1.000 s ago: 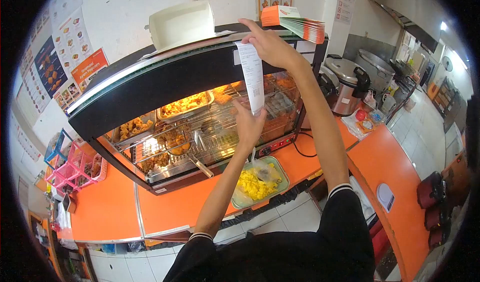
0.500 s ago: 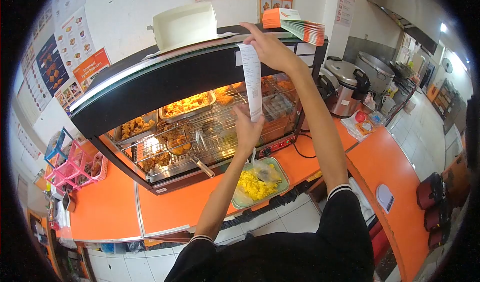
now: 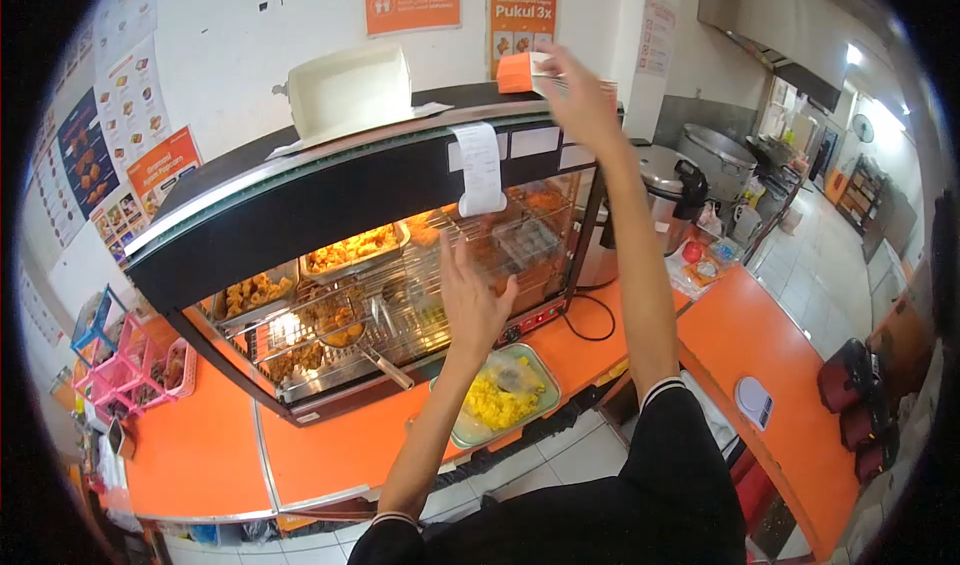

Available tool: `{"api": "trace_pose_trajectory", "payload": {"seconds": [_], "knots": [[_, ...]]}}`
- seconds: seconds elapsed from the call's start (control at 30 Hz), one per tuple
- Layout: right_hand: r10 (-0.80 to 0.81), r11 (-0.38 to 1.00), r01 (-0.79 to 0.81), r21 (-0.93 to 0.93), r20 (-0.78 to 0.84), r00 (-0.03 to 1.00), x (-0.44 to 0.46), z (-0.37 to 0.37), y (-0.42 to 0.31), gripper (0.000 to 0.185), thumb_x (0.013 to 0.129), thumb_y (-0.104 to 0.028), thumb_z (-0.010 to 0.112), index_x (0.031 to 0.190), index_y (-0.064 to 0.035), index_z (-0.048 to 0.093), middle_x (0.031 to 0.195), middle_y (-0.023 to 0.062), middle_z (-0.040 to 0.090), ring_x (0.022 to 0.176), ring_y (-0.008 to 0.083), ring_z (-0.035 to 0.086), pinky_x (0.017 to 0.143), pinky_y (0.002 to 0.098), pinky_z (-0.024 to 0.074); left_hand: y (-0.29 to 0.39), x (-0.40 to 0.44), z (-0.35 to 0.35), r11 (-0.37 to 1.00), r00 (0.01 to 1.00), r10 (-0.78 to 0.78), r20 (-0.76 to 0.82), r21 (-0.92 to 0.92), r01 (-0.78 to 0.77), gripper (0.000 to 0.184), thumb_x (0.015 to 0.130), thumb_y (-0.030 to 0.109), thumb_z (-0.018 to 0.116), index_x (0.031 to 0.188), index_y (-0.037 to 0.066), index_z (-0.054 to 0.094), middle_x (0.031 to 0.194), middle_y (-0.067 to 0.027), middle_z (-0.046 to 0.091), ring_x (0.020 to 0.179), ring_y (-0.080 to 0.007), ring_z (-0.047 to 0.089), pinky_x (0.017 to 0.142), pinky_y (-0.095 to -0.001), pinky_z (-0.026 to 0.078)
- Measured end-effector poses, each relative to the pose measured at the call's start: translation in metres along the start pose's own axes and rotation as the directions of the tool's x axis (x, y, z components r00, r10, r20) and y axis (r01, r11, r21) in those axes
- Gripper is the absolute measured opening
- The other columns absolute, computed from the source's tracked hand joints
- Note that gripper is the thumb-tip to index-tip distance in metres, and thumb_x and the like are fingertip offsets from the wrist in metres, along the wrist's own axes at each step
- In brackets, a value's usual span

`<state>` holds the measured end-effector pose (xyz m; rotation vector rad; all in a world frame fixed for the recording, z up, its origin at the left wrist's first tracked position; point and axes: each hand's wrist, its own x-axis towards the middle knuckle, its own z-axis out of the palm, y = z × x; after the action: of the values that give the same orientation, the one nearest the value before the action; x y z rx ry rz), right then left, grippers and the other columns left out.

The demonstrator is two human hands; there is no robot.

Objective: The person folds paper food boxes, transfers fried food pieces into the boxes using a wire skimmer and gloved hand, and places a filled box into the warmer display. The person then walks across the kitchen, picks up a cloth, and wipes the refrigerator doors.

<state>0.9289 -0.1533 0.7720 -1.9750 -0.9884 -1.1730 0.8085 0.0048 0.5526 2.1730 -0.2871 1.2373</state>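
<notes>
A long printed receipt hangs from the top front edge of the food warmer, its lower end curling. Just below it, in front of the warmer's glass, my left hand is open with fingers spread, holding nothing. My right hand is raised over a stack of orange-and-white folded cartons on the warmer's top right. Its fingers are apart and slightly blurred, and they partly hide the stack; whether they touch it I cannot tell. An open white paper box stands on the warmer to the left.
Inside the warmer are a tray of fried pieces and a handled strainer. A green tray with yellow food sits on the orange counter. Pink baskets stand left; a rice cooker and scale are right.
Both hands have let go of the receipt, which now hangs on the warmer. My right hand has moved right to the cartons; my left has opened. The view has shifted slightly.
</notes>
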Motion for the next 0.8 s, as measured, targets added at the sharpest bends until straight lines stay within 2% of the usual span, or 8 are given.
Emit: {"api": "trace_pose_trajectory", "payload": {"seconds": [0.07,0.17,0.23,0.37,0.43,0.53,0.77,0.8], "knots": [[0.028,0.998,-0.032,-0.054,-0.077,0.997,0.014,-0.032,0.033,0.043,0.086,-0.012,0.057,0.128,-0.0097,0.048,0.103,0.0145,0.062,0.093,0.0264,0.06,0.088,0.0361,0.0465,0.008,0.005,-0.011,1.0,1.0,0.007,-0.029,0.0,-0.007,0.082,0.073,0.018,0.072,0.133,-0.008,0.023,0.138,-0.03,0.027,0.131,-0.0428,0.027,0.105,-0.046,0.03],[0.067,0.961,-0.059,-0.27,0.022,0.998,0.027,-0.071,0.081,0.047,0.083,-0.02,0.064,0.126,-0.009,0.05,0.108,0.0135,0.062,0.101,0.0255,0.059,0.092,0.0365,0.0451,0.033,0.022,-0.021,0.997,0.998,0.044,-0.05,-0.063,-0.047,0.071,0.075,0.014,0.068,0.129,-0.008,0.027,0.133,-0.0288,0.032,0.126,-0.0434,0.032,0.103,-0.0464,0.032],[0.17,0.938,-0.049,-0.344,0.33,0.929,0.032,-0.079,0.104,0.053,0.079,-0.026,0.067,0.126,-0.0091,0.05,0.115,0.014,0.061,0.108,0.0255,0.057,0.094,0.0376,0.0435,0.047,0.042,-0.021,0.988,0.995,0.082,-0.052,-0.124,-0.088,0.064,0.075,0.011,0.065,0.126,-0.007,0.031,0.13,-0.028,0.035,0.123,-0.0437,0.036,0.101,-0.0468,0.034],[0.276,0.942,-0.142,-0.305,0.461,0.843,0.037,-0.081,0.108,0.054,0.079,-0.026,0.067,0.127,-0.0088,0.05,0.12,0.0177,0.058,0.114,0.0262,0.054,0.096,0.0386,0.0426,0.067,0.088,0.001,0.927,0.961,0.276,-0.024,-0.259,-0.273,0.043,0.074,0.007,0.061,0.112,-0.005,0.044,0.119,-0.026,0.043,0.108,-0.0425,0.047,0.093,-0.045,0.039],[0.226,0.952,-0.1,-0.29,0.445,0.866,0.038,-0.079,0.118,0.051,0.08,-0.025,0.066,0.125,-0.0089,0.051,0.113,0.0172,0.062,0.107,0.0255,0.058,0.092,0.0376,0.0448,0.072,0.116,0.013,0.883,0.914,0.378,0.147,-0.354,-0.308,0.042,0.075,0.01,0.06,0.11,-0.006,0.043,0.112,-0.0246,0.046,0.104,-0.0408,0.048,0.091,-0.0441,0.04],[0.265,0.957,-0.169,-0.234,0.481,0.836,0.034,-0.078,0.109,0.043,0.081,-0.02,0.064,0.122,-0.0094,0.053,0.096,0.0152,0.067,0.088,0.0229,0.064,0.081,0.0342,0.0492,0.075,0.156,0.04,0.843,0.865,0.477,0.158,-0.361,-0.399,0.041,0.076,0.013,0.059,0.108,-0.007,0.043,0.107,-0.0239,0.048,0.102,-0.0401,0.049,0.089,-0.0445,0.041],[0.112,0.987,-0.048,-0.156,0.432,0.895,0.02,-0.073,0.117,0.041,0.082,-0.015,0.063,0.122,-0.0085,0.053,0.087,0.0129,0.066,0.08,0.0221,0.063,0.076,0.0339,0.0496,0.073,0.216,0.088,0.859,0.83,0.511,0.223,-0.179,-0.48,0.049,0.073,0.015,0.061,0.111,-0.009,0.042,0.106,-0.0254,0.049,0.102,-0.0409,0.049,0.087,-0.044,0.042],[0.134,0.987,-0.082,-0.136,0.435,0.89,0.02,-0.074,0.116,0.041,0.082,-0.014,0.063,0.122,-0.0086,0.053,0.087,0.0126,0.066,0.079,0.022,0.063,0.076,0.0338,0.0495,0.071,0.218,0.098,0.827,0.825,0.555,0.109,-0.184,-0.532,0.05,0.073,0.015,0.061,0.112,-0.009,0.041,0.107,-0.0257,0.049,0.102,-0.0408,0.05,0.087,-0.0442,0.042]]}}
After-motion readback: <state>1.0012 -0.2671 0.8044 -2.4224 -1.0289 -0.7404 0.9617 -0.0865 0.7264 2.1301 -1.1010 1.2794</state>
